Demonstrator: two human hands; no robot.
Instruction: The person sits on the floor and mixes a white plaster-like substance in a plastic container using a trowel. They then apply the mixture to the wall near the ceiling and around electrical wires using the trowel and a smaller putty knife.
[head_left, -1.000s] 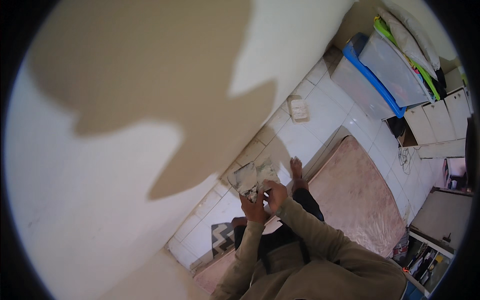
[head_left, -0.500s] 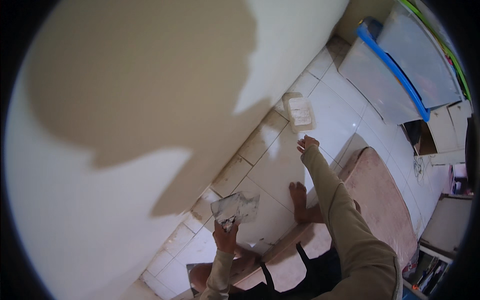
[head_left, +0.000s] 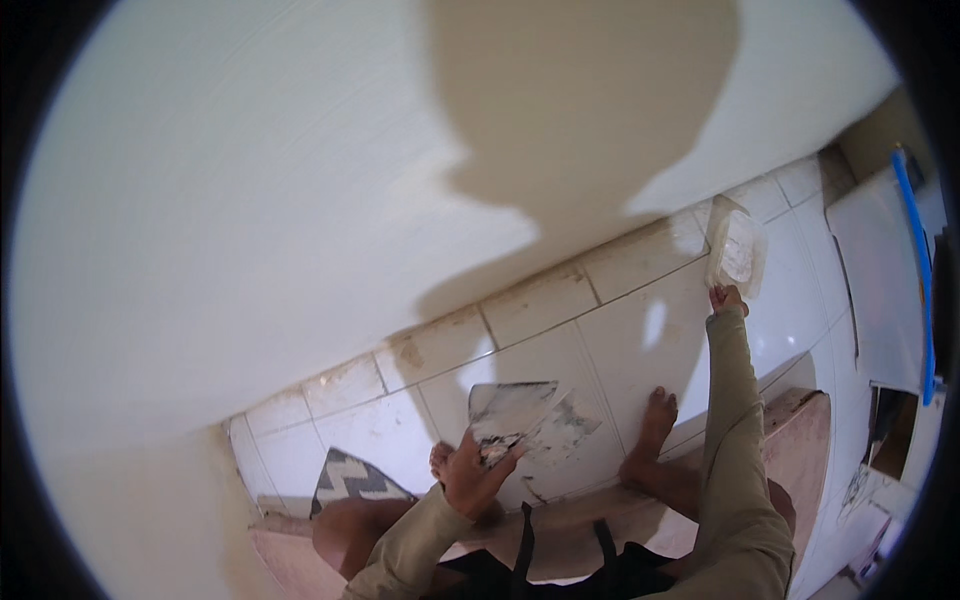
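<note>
My left hand (head_left: 477, 475) is closed around the near end of two thin, flat putty scrapers. One scraper (head_left: 513, 402) is greyish; the other (head_left: 565, 428) looks see-through, fanned out to its right. Dark and whitish smears cover both. On the tiled floor near the wall, a shallow clear plastic tub (head_left: 757, 262) holds a white paste or powder. With my right arm stretched out, my right hand (head_left: 728, 300) reaches the tub's near edge, its fingers pinched together there. The fingertips are small in view, but they seem to grip the rim.
A pale wall (head_left: 300, 220) rises along the left and far side. Beneath me lies a pinkish cushion or mattress (head_left: 800, 430). A zigzag-patterned grey and white piece (head_left: 350, 478) rests by my left leg. At the right stands a translucent storage box (head_left: 875, 270) with a blue edge.
My view has turned and shifted left. My right hand has closed the small gap to the tub and touches its edge. The scrapers in my left hand are fanned further apart.
</note>
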